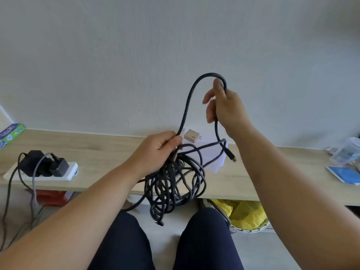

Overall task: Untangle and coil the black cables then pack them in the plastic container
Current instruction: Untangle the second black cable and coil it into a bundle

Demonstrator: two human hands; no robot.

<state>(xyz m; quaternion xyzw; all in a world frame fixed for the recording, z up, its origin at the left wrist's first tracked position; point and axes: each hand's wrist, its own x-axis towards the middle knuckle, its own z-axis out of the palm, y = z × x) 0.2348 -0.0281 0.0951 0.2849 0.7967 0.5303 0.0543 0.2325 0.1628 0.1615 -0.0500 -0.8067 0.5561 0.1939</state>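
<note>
Our left hand clutched the top of the tangled black cables, which hung in front of the wooden surface, while our right hand gripped a raised loop of one cable (its plug end dangling below). The plastic container stood well apart at the surface's right end, and a power strip lay to the left.

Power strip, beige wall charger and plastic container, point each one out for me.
power strip point(58, 178): head view, white front edge.
beige wall charger point(190, 135): head view, front face.
plastic container point(346, 152): head view, clear side wall.
</note>
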